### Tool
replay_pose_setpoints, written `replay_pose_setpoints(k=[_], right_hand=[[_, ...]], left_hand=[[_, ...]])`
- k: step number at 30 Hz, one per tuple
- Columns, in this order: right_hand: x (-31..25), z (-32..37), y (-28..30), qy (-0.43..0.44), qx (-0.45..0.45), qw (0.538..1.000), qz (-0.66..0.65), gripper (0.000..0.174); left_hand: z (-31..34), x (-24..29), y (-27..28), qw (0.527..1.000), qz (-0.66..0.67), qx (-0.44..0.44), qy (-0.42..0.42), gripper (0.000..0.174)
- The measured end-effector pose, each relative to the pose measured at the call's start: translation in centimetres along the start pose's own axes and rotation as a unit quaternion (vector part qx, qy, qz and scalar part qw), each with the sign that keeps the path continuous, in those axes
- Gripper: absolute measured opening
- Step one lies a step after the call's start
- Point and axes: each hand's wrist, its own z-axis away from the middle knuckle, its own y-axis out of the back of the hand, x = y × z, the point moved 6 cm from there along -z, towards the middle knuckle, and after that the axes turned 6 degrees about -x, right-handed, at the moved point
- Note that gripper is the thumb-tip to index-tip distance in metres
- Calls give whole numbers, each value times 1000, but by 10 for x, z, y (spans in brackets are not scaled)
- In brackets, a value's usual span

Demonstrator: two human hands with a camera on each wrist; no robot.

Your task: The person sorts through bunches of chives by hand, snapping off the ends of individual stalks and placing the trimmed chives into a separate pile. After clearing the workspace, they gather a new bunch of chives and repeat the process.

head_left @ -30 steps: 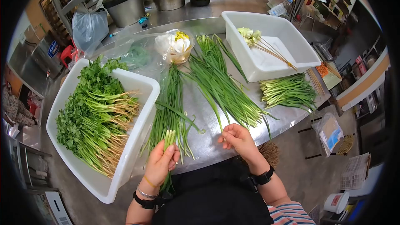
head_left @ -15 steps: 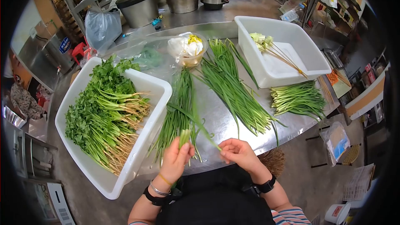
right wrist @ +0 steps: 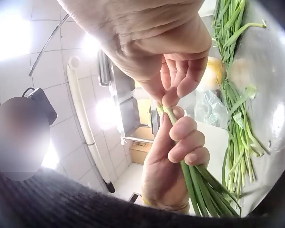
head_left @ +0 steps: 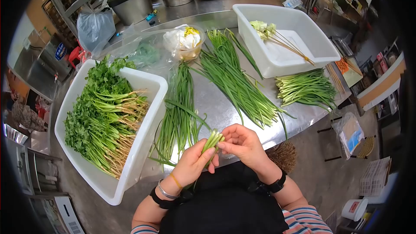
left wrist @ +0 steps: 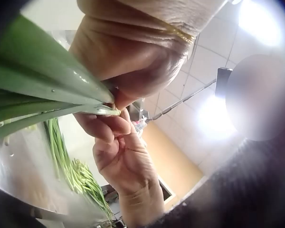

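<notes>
My left hand [head_left: 193, 159] grips a small bunch of garlic chives [head_left: 211, 142], pale stem ends up. Its green leaves trail downward in the right wrist view, and the left wrist view has broad leaves [left wrist: 38, 66] close to the lens. At those stem ends, the thumb and forefinger of my right hand [head_left: 246, 146] pinch the tip of the bunch, and both hands meet there. Loose chives [head_left: 178, 108] lie on the steel table just beyond my left hand. A larger pile of chives [head_left: 242, 86] spreads past my right hand.
A white tub [head_left: 161, 93] of rooted coriander [head_left: 104, 117] stands left. Another white tub [head_left: 323, 56] at back right holds skewered leaves [head_left: 263, 29]. Beside it lies a neat chive bundle [head_left: 305, 87]. A clear bowl [head_left: 190, 54] and plastic bag [head_left: 141, 50] sit behind.
My right hand has brought a single chive over to the left hand's bunch. The left hand has moved right, so both hands now meet at the stem ends.
</notes>
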Motion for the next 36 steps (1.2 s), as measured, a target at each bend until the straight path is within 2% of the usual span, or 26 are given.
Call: replay_pose_setpoints(k=[4,7,10,11,12,13,14,15,16,17,18,19,21,22,24,25,26,27,28,29,33,36], right_hand=[[6,-2,-2,-3,2,1000,-13,21],[4,0,-2,12,8,999,-45,21],[-5,6,-4,15,-60,998,-21,20],[-4,6,5,15,-54,998,-20,20],[0,7,27,22,30,997,61,18],[1,11,48,29,109,983,143,17],[-5,16,67,39,175,909,375,17],[-13,21,79,50,233,779,580,18],[-11,22,87,55,233,778,581,18],[-6,26,96,18,243,732,636,17],[0,28,103,-23,252,681,687,16],[5,27,107,-26,253,680,688,16],[12,26,110,-29,246,672,698,15],[11,26,108,-28,244,672,699,15],[-4,22,105,69,270,828,487,16],[-15,20,99,72,264,829,488,16],[-22,19,94,96,224,938,248,15],[-24,18,88,114,170,979,-10,15],[-29,16,79,134,127,983,11,14],[-30,15,74,135,123,983,10,14],[-3,6,38,51,81,995,16,12],[22,2,17,-12,47,999,5,12]], left_hand=[[1,-4,-2,995,86,-30,27,24],[2,-11,-2,993,79,-76,49,19],[22,12,0,929,343,-102,90,16],[33,33,16,927,368,-63,40,16],[42,49,28,919,394,-21,-9,15],[44,53,25,918,397,-21,-10,15],[47,56,35,982,174,75,-12,16],[51,64,45,984,-62,168,-10,17],[49,58,37,994,-36,105,16,18],[49,53,36,994,-37,105,13,18],[47,40,33,994,58,85,30,19],[45,27,28,985,154,63,50,19],[43,16,30,982,177,50,42,18],[43,13,32,980,184,72,36,18],[40,10,39,977,190,100,20,18],[41,7,40,975,198,105,13,18],[41,4,41,973,205,107,9,18],[39,2,42,973,205,107,9,18],[36,2,42,971,211,109,6,16],[35,1,43,969,217,114,1,15],[24,-2,47,965,213,152,-19,10],[11,0,48,956,217,191,-46,15]])
